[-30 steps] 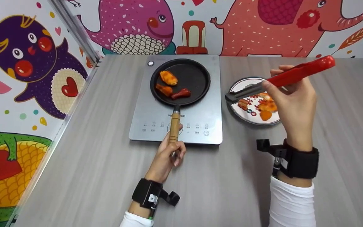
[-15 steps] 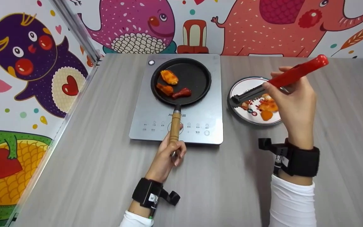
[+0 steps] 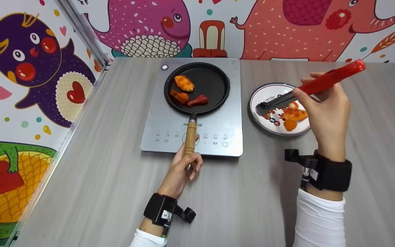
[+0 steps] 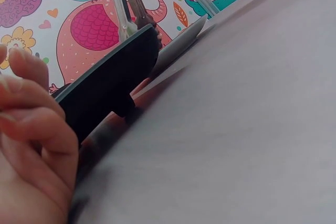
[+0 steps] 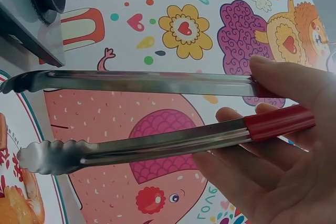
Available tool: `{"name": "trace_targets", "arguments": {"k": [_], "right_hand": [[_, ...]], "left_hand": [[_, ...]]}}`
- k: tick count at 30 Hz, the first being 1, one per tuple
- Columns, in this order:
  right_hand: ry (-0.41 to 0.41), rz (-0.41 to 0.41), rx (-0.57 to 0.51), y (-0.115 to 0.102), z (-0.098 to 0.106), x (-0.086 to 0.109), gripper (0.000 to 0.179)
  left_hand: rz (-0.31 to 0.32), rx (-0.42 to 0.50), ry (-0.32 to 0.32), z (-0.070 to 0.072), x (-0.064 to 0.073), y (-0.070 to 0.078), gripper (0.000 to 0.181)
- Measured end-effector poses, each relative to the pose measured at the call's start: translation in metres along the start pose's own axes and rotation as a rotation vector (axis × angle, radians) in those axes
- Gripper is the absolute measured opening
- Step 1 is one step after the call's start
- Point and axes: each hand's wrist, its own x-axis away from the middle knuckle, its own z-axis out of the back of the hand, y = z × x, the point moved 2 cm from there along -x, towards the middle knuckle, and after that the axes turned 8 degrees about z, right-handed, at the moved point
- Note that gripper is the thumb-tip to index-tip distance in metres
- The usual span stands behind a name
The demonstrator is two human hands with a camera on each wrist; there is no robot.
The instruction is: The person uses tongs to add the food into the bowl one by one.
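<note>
My left hand grips the wooden handle of a black frying pan. In the pan lie an orange chicken wing, a smaller orange-brown piece and a dark red drumstick. My right hand holds metal tongs by their red grips, thumb on one arm and fingers on the other. The tongs' arms stand apart with nothing between them. Their scalloped tips overlap the left part of a white plate in the head view, partly hiding a small piece of food. Orange food pieces lie on the plate.
The pan sits on a silver induction cooker with touch controls along its front. The plate stands just right of the cooker on a grey wood-grain table. Cartoon-printed walls border the table at the back and left.
The tongs' tips have moved slightly right, from the plate's left rim to over its inside. My right hand has shifted a little right. The left hand and pan stay in place.
</note>
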Motion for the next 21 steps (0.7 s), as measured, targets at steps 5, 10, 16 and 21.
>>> {"name": "trace_targets", "arguments": {"k": [5, 10, 16, 21], "right_hand": [[0.0, -0.013, 0.005, 0.003, -0.001, -0.002, 0.046], [-0.003, -0.03, 0.018, 0.001, -0.001, -0.001, 0.046], [0.008, -0.051, 0.01, -0.008, -0.001, 0.001, 0.045], [0.019, -0.079, -0.001, -0.006, 0.0, 0.001, 0.044]], "left_hand": [[-0.009, -0.009, -0.007, 0.0, 0.0, 0.001, 0.061], [-0.007, 0.002, -0.015, -0.001, -0.001, 0.001, 0.061], [0.001, 0.012, -0.01, -0.001, 0.0, 0.001, 0.061], [-0.003, 0.005, -0.002, 0.0, -0.001, -0.001, 0.061]]}}
